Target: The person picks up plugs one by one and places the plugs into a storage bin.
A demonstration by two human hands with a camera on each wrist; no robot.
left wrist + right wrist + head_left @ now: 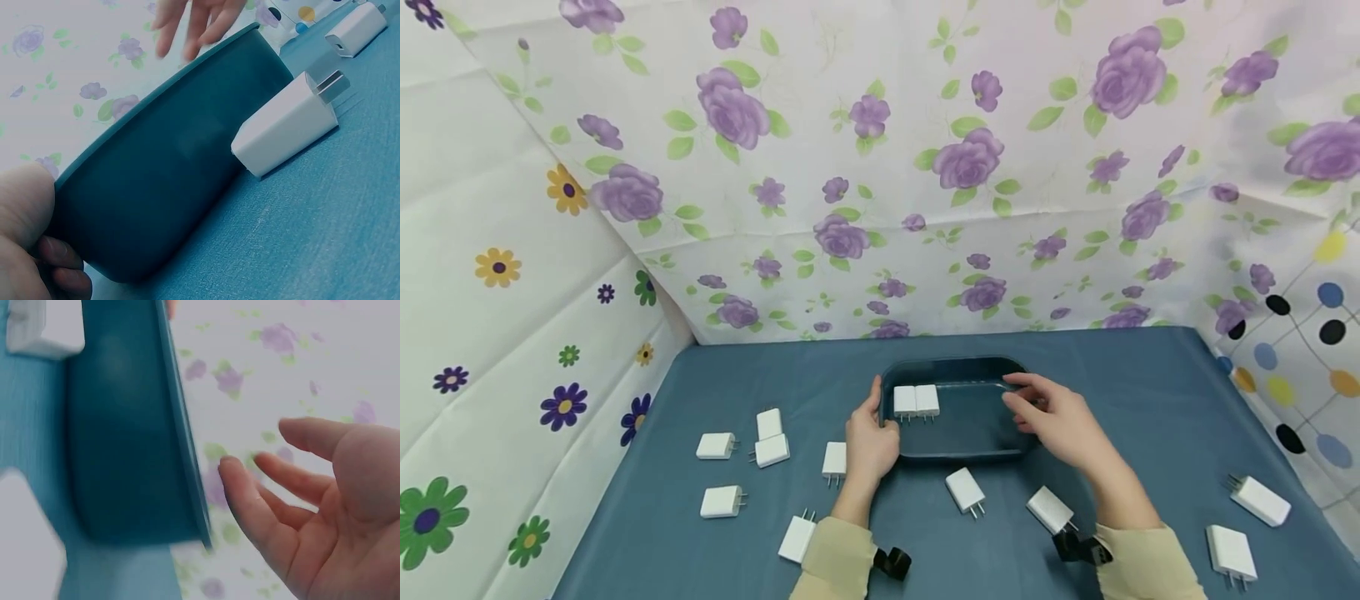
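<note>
A dark teal tray [970,421] lies on the table. Two white plug chargers [916,401] sit side by side at its left end, prongs toward me. My left hand [871,442] grips the tray's left side, its curled fingers against the wall in the left wrist view. Over the right end hovers my right hand [1056,421], fingers loosely bent and apart with nothing between them; the right wrist view shows the same hand [319,512] beside the rim. Close to the tray's front wall lies another charger [966,490], seen large in the left wrist view.
Several white chargers lie left of the tray, among them a touching pair [771,437] and one [834,461] partly behind my left hand. Another charger [1051,509] is by my right wrist; two more [1231,552] lie far right. Flowered cloth [925,208] hangs behind the table.
</note>
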